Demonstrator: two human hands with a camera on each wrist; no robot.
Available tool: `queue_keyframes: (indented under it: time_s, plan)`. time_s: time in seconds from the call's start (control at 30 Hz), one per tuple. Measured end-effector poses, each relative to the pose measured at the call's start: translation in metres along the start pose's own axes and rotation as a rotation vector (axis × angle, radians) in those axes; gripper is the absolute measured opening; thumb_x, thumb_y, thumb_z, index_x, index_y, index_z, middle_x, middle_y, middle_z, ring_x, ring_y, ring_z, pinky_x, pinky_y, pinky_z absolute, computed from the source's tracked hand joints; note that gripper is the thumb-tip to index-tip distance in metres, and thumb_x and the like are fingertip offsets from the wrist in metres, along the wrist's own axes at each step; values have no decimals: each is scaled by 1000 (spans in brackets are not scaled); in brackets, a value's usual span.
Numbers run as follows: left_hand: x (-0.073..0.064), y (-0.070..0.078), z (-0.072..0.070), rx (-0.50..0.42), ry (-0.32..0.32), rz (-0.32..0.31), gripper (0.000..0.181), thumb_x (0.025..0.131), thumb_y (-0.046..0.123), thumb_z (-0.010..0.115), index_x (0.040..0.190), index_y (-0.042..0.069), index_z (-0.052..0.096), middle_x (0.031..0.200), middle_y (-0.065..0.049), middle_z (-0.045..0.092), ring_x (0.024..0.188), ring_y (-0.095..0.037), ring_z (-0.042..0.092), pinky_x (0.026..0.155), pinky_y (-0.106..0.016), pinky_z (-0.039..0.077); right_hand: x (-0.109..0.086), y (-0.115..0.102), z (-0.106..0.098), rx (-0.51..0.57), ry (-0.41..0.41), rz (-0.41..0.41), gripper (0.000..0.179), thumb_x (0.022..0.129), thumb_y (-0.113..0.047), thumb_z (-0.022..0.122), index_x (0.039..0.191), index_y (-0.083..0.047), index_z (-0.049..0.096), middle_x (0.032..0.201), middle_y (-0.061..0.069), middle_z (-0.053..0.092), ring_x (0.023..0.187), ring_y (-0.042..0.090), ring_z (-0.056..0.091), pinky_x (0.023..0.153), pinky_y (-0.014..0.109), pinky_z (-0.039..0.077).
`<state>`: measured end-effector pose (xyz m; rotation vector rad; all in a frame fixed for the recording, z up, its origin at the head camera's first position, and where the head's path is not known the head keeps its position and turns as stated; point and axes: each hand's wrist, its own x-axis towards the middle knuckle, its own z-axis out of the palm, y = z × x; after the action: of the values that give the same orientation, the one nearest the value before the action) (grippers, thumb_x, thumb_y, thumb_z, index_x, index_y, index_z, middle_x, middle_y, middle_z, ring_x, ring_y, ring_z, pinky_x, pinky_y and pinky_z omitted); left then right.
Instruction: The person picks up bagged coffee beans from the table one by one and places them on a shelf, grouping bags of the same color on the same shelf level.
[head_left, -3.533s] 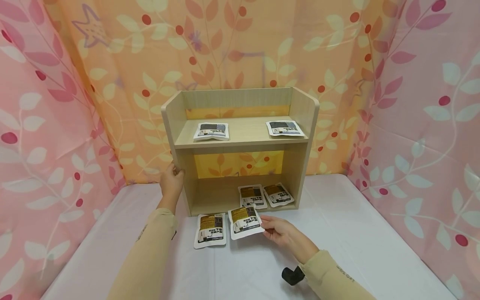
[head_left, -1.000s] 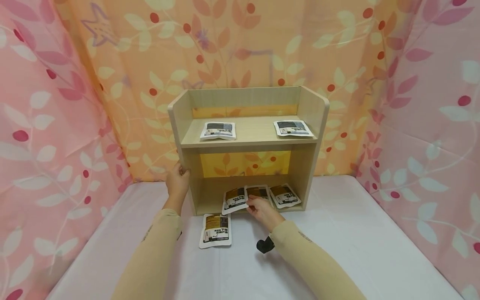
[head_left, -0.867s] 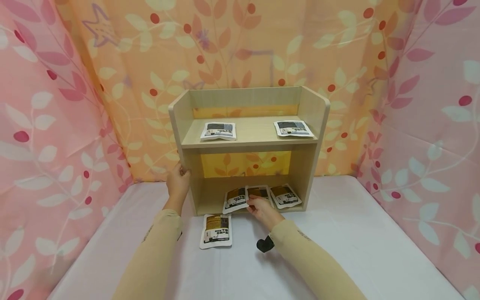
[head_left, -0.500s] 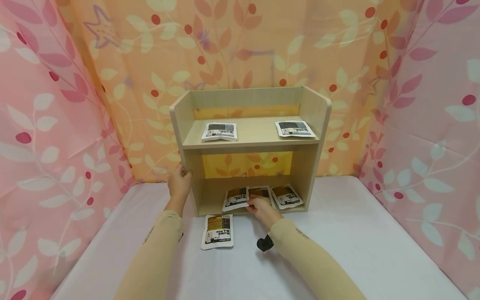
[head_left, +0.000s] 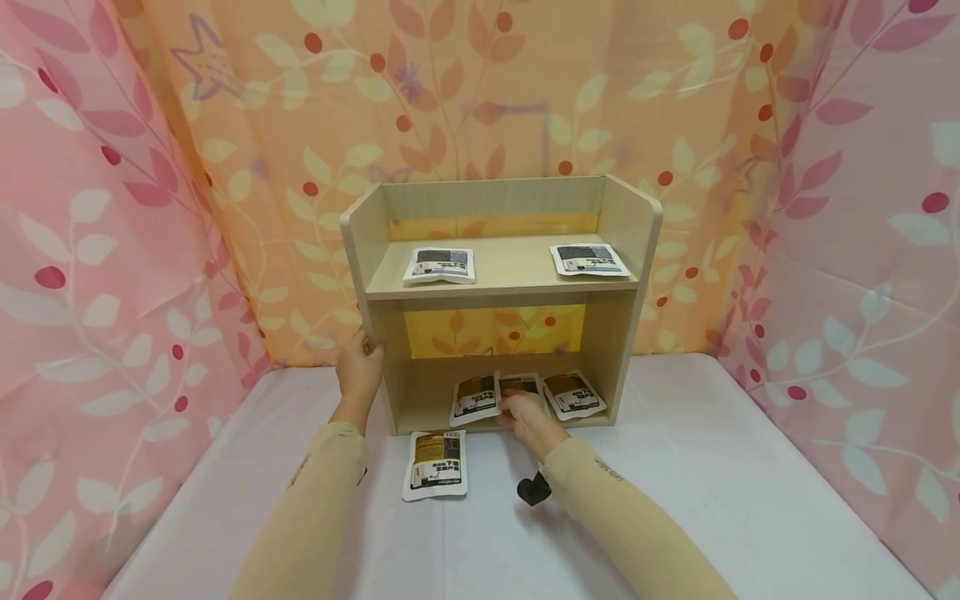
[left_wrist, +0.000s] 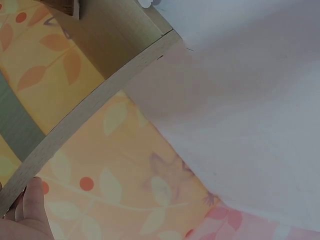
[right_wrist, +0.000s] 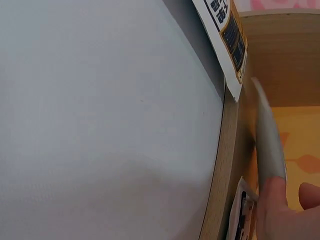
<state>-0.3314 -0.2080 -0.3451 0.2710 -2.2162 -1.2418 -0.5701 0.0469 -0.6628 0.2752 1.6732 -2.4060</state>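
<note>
My left hand (head_left: 360,371) grips the left side panel of a small two-tier wooden shelf (head_left: 498,291); in the left wrist view its fingers (left_wrist: 34,200) lie at the panel's edge. At the lower tier, my right hand (head_left: 528,418) pinches the lower right corner of a flat white pouch (head_left: 476,398) with a brown-and-black label. In the right wrist view this pouch (right_wrist: 269,145) shows nearly edge-on, tilted above the lower board. Beside it lie a middle pouch (head_left: 519,383), partly hidden by my right hand, and a right-hand pouch (head_left: 573,395).
Another pouch (head_left: 435,467) lies on the white tablecloth (head_left: 675,483) before the shelf. The upper tier bears a left pouch (head_left: 440,265) and a right pouch (head_left: 589,260). Patterned curtains (head_left: 480,83) surround the table. A black piece (head_left: 534,489) sits at my right sleeve.
Since 3.5 s ago, my right hand has carried the pouch from in front of the shelf up and back onto the lower tier. Lately the pouch has shifted slightly right. My left hand stays put.
</note>
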Motion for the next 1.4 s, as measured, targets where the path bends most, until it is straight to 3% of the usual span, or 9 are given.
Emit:
queue_keyframes:
  time_s: [0.1, 0.17, 0.27, 0.47, 0.57, 0.8, 0.93, 1.07, 1.4]
  plan:
    - [-1, 1, 0, 2, -6, -7, 26, 91, 9, 54, 113, -1, 62, 112, -27, 65, 99, -43, 61, 84, -53, 46, 9, 7, -4, 21, -21, -20, 67, 77, 11, 71, 139, 2, 47, 131, 20, 55, 107, 31, 59, 78, 44, 54]
    - [-1, 1, -1, 4, -9, -8, 25, 91, 9, 53, 113, -1, 62, 113, -27, 65, 100, -43, 60, 85, -53, 46, -62, -30, 15, 23, -36, -45, 61, 82, 12, 66, 139, 8, 44, 130, 24, 54, 106, 30, 59, 79, 42, 54]
    - [-1, 1, -1, 6, -5, -6, 24, 91, 8, 53, 112, -2, 62, 113, -27, 65, 99, -43, 61, 85, -53, 46, -111, -54, 28, 20, -25, -56, 50, 84, 12, 63, 132, 10, 49, 124, 25, 56, 99, 30, 59, 82, 42, 53]
    - [-1, 1, 0, 9, -1, 5, 25, 91, 8, 55, 113, -1, 62, 112, -26, 66, 99, -43, 61, 84, -53, 46, -78, -33, 12, 63, -25, -51, 47, 81, 9, 65, 126, 7, 54, 116, 20, 58, 87, 27, 56, 80, 47, 53]
    - [-1, 1, 0, 9, -2, 13, 26, 91, 7, 56, 115, -1, 62, 114, -26, 65, 103, -43, 61, 86, -54, 45, -84, -36, 7, 103, -63, -43, 49, 81, 7, 69, 128, 5, 54, 115, 19, 59, 88, 26, 55, 79, 46, 53]
    - [-1, 0, -1, 3, -14, 9, 27, 91, 7, 55, 116, 0, 61, 120, -26, 62, 110, -44, 58, 90, -55, 44, -247, -131, 61, 42, 27, 7, 50, 94, 11, 45, 143, 13, 32, 140, 32, 39, 117, 40, 46, 105, 49, 36]
    - [-1, -1, -2, 4, -19, 8, 25, 91, 7, 55, 114, 0, 61, 121, -26, 61, 112, -44, 58, 91, -55, 43, -296, -159, 69, 101, -18, 30, 52, 96, 12, 40, 146, 14, 24, 147, 35, 30, 133, 46, 34, 110, 48, 30]
    - [-1, -1, -2, 1, -25, 8, 24, 91, 7, 55, 112, -1, 61, 122, -27, 60, 111, -44, 58, 91, -55, 44, -310, -165, 66, 164, -47, 51, 54, 96, 14, 39, 147, 14, 20, 150, 34, 25, 137, 46, 28, 111, 49, 26]
    - [0, -2, -1, -3, -27, 10, 29, 92, 7, 55, 119, -1, 60, 123, -28, 60, 112, -44, 57, 93, -53, 44, -298, -156, 51, 181, -70, 48, 55, 97, 12, 37, 148, 13, 16, 150, 34, 24, 136, 46, 31, 111, 52, 22]
